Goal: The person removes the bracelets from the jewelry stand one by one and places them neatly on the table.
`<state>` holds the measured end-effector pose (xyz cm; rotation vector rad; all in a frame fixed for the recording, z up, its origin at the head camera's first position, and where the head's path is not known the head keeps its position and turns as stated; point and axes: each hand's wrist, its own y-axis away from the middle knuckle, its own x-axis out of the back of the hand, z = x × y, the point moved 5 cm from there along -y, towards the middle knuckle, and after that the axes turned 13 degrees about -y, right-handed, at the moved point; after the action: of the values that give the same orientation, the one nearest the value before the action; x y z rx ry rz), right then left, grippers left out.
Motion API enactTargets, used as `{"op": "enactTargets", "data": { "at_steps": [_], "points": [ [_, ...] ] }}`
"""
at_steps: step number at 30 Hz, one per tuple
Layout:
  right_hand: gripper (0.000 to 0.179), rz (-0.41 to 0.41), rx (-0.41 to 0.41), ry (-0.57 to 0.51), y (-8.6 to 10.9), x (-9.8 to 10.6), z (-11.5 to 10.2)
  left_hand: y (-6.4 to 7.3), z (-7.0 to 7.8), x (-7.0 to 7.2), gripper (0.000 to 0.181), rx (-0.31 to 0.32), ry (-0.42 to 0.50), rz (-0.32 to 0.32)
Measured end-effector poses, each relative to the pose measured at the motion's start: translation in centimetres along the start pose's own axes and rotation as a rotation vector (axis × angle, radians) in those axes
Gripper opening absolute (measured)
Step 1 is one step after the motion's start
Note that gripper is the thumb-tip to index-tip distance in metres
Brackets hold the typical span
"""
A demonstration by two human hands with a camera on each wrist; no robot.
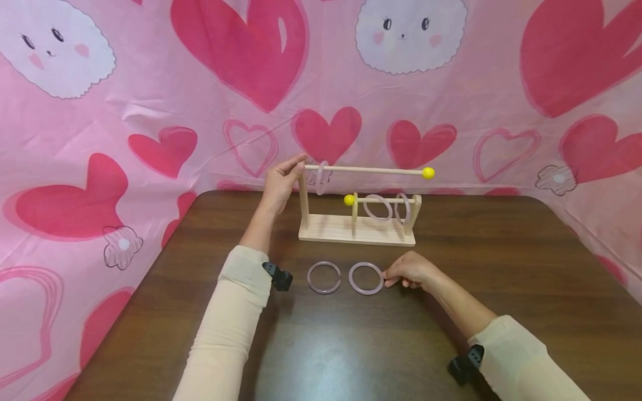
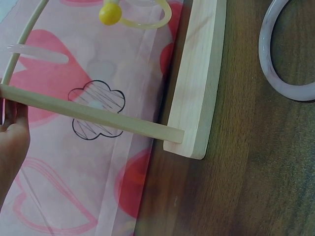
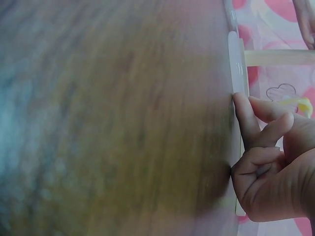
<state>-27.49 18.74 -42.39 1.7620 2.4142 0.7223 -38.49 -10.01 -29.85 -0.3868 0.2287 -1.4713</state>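
Note:
A pale wooden bangle stand (image 1: 357, 236) with two horizontal rods stands at the table's far side. My left hand (image 1: 280, 186) grips the top of its taller left post (image 1: 304, 200). Close beside that hand, a pinkish bangle (image 1: 319, 181) hangs on the upper rod. On the lower rod hang a yellow bangle (image 1: 355, 209) and two light purple ones. In front of the stand, my right hand (image 1: 413, 271) pinches the right edge of a light purple bangle (image 1: 352, 283), its fingertips low at the tabletop. Another light purple bangle (image 1: 310, 283) lies just left of it.
The brown wooden table (image 1: 501, 267) extends on both sides of the stand. A pink cloth (image 1: 321, 83) with hearts hangs behind it. Yellow balls cap the free ends of the upper rod (image 1: 376, 170) and lower rod.

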Motion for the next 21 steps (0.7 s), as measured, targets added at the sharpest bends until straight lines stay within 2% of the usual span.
{"op": "enactTargets", "data": {
  "at_steps": [4,7,13,16,18,21],
  "points": [
    [0.017,0.017,0.002,-0.009,-0.1,0.2,-0.2,0.0,-0.1,0.0,0.032,-0.008,0.001,0.003],
    [0.02,0.047,0.047,-0.008,0.0,0.5,-1.0,0.0,0.0,0.0,0.032,-0.013,0.009,-0.002],
    [0.024,0.21,0.255,0.073,0.2,1.1,-4.5,0.1,0.0,0.0,0.032,-0.016,0.026,-0.013],
    [0.029,0.287,0.329,0.065,0.4,0.9,-6.1,0.0,0.0,0.0,0.032,-0.01,0.021,-0.01],
    [0.032,0.289,0.377,0.014,0.4,0.5,-7.1,0.0,-0.1,0.0,0.032,-0.004,0.017,-0.009],
    [0.033,0.251,0.469,-0.064,0.3,-0.6,-8.6,0.0,-0.1,0.0,0.033,-0.004,0.017,-0.011]
  ]
}}
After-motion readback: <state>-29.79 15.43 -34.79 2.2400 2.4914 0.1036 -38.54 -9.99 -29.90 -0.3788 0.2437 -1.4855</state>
